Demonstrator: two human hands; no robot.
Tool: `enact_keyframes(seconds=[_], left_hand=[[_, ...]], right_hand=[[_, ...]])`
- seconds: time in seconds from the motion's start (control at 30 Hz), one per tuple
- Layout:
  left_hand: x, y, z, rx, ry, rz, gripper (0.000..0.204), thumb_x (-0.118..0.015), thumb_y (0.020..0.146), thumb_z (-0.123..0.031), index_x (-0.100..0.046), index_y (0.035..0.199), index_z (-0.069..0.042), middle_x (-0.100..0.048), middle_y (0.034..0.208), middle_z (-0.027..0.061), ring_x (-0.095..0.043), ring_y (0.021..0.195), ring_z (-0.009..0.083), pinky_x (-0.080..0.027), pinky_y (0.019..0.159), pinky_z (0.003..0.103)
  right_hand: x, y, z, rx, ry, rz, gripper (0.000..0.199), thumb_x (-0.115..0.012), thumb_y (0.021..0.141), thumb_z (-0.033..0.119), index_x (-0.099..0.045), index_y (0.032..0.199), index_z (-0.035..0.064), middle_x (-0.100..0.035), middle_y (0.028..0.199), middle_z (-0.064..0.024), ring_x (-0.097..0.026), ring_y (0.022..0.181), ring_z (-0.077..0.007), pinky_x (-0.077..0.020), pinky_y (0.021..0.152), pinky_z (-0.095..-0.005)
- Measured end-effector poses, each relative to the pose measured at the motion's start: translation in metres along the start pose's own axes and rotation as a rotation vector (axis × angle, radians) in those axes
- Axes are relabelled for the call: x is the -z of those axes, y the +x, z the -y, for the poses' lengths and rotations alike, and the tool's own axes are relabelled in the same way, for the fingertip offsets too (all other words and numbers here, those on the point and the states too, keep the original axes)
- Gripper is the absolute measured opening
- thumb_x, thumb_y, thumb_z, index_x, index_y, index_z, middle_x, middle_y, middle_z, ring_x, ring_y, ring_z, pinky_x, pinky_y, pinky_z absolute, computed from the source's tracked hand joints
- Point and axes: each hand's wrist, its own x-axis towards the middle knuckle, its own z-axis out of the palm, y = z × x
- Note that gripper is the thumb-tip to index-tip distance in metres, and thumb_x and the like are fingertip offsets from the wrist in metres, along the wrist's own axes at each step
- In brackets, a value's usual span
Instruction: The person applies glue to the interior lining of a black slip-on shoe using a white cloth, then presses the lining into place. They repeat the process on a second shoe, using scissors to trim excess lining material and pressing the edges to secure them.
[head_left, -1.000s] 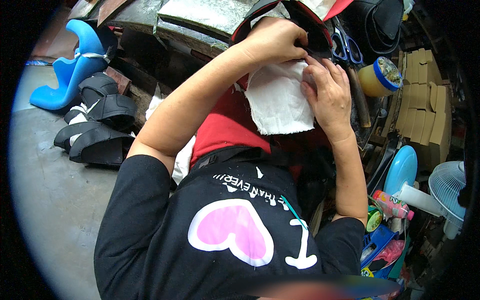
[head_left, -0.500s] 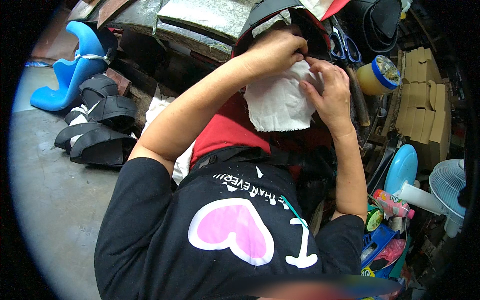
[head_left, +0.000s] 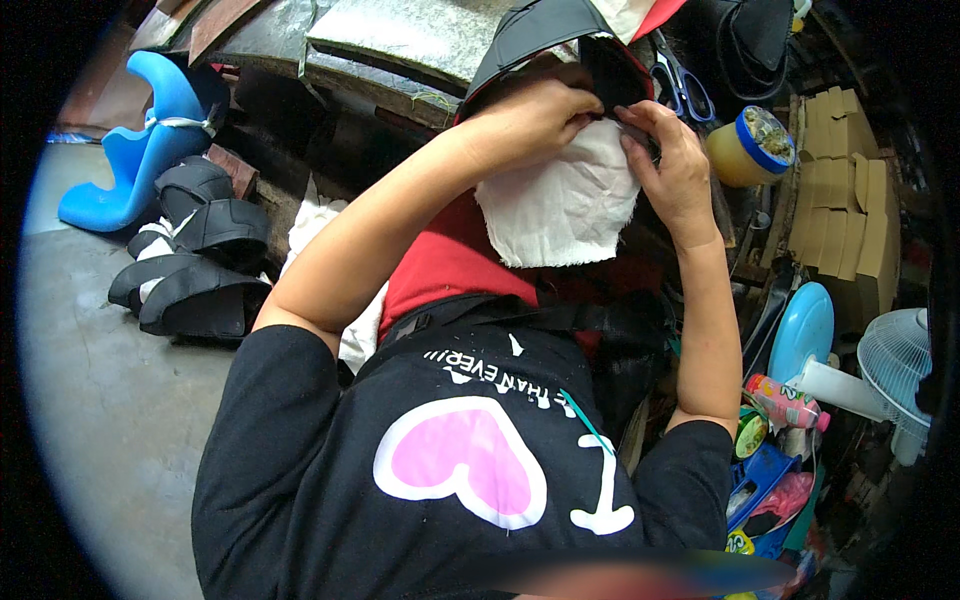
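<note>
A black shoe upper [head_left: 530, 38] with a red edge curves over the top middle, its open side toward me. From it a white cloth piece [head_left: 560, 210] with a frayed lower edge hangs down over my lap. My left hand [head_left: 540, 112] reaches into the opening of the upper, its fingers pinched at the top edge of the cloth. My right hand [head_left: 672, 170] is bent at the right edge of the cloth, index finger and thumb gripping along it. The exact spot under the fingertips is partly hidden.
Blue-handled scissors [head_left: 683, 85] and a blue-lidded jar [head_left: 750, 147] lie right of my right hand. Beyond stand cardboard boxes [head_left: 845, 210] and a fan [head_left: 893, 365]. At left are black shoe uppers [head_left: 205, 290] and a blue foam-like form [head_left: 135, 160]. A worktable [head_left: 400, 35] is ahead.
Both hands have shifted slightly left with the upper and the cloth. The right fingers have drawn closer to the cloth's top edge, and the cloth hangs a little lower.
</note>
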Motion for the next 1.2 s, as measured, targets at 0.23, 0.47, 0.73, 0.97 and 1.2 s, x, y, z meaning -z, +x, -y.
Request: enact_keyframes(seconds=[0.23,0.47,0.73,0.97,1.2], left_hand=[[0.017,0.006,-0.019,-0.111,0.46,0.057,0.017,-0.066,0.087,-0.015,-0.071,0.102,-0.011,-0.063,0.106,0.005,-0.061,0.101,0.0282,-0.055,0.086,0.038],[0.02,0.043,-0.022,-0.047,0.437,0.248,0.031,-0.066,0.087,-0.017,-0.068,0.117,-0.008,-0.064,0.117,0.0106,-0.06,0.112,0.0323,-0.05,0.097,0.042],[0.026,0.082,-0.046,-0.011,0.531,0.314,0.028,-0.065,0.086,-0.014,-0.066,0.113,-0.008,-0.07,0.105,0.0133,-0.066,0.099,0.0336,-0.054,0.09,0.042],[-0.038,0.133,-0.067,-0.431,0.017,-0.17,0.052,-0.079,0.082,-0.033,-0.061,0.123,-0.007,-0.055,0.127,0.0197,-0.056,0.118,0.0372,-0.049,0.099,0.042],[-0.076,0.169,-0.069,-0.149,-0.243,-0.141,0.065,-0.076,0.085,-0.044,-0.058,0.133,-0.004,-0.066,0.12,0.0263,-0.064,0.114,0.0394,-0.05,0.099,0.043]], right_hand=[[0.043,0.0,0.018,-0.368,0.582,-0.034,0.03,-0.059,0.098,0.005,-0.059,0.128,0.0037,-0.075,0.102,-0.0128,-0.07,0.096,-0.0158,-0.0535,0.087,-0.0292],[0.119,-0.025,0.011,-0.363,0.358,-0.375,0.031,-0.058,0.1,0.006,-0.056,0.131,0.0026,-0.074,0.107,-0.0104,-0.064,0.1,-0.0095,-0.0465,0.095,-0.0256],[0.148,-0.067,-0.019,-0.585,0.274,-0.412,0.045,-0.065,0.096,0.006,-0.052,0.139,0.004,-0.067,0.122,-0.013,-0.062,0.11,-0.0149,-0.0461,0.099,-0.0291],[0.156,-0.064,-0.026,-0.465,-0.312,-0.231,0.033,-0.055,0.088,-0.002,-0.074,0.112,0.0096,-0.067,0.123,-0.0084,-0.06,0.114,-0.027,-0.0455,0.102,-0.0379],[0.143,-0.048,-0.046,-0.439,-0.632,-0.11,0.039,-0.052,0.086,-0.003,-0.076,0.111,0.0158,-0.063,0.131,-0.0072,-0.057,0.121,-0.0285,-0.0451,0.104,-0.0395]])
